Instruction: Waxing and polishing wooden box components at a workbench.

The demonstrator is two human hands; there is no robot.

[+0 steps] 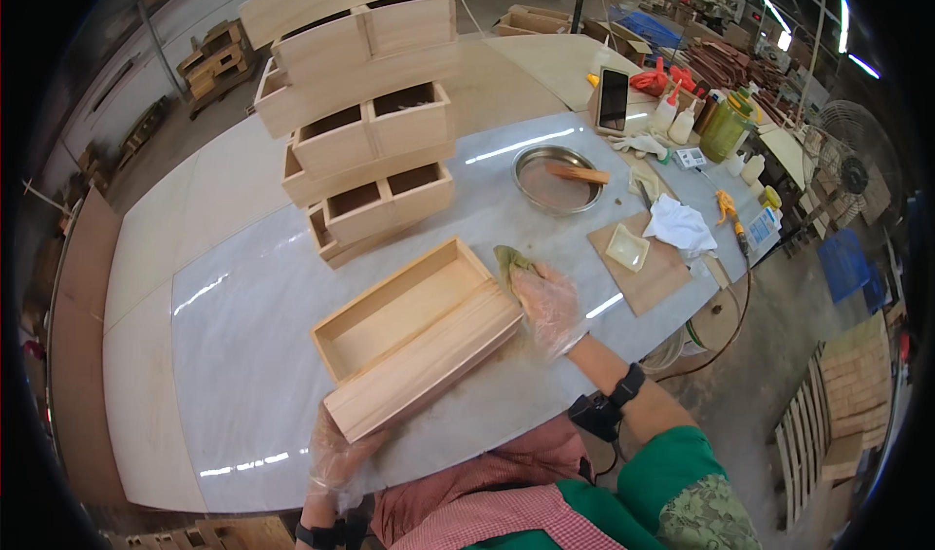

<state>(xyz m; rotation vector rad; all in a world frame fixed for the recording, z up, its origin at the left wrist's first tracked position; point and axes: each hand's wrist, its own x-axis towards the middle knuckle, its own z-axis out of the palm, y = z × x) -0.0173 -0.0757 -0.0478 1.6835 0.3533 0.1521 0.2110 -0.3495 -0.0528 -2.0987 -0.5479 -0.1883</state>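
A pale wooden drawer (424, 355) lies tilted in front of me, its hollow side up and its long front panel toward me. At its lower left corner my left hand (341, 453), in a clear plastic glove, grips the wood; some of its fingers are hidden by the drawer. My right hand (547, 305), gloved the same way, is closed on a crumpled green cloth (511, 262) beside the drawer's right end. Beyond the drawer, several similar wooden drawer units (390, 204) stand in a stack.
A round metal bowl (558, 178) with a wooden stick across it stands on the plastic-covered table (243, 355). To the right are a brown board (657, 282) with a small dish (627, 248), a white cloth (680, 224), a phone (613, 99), and bottles (682, 122).
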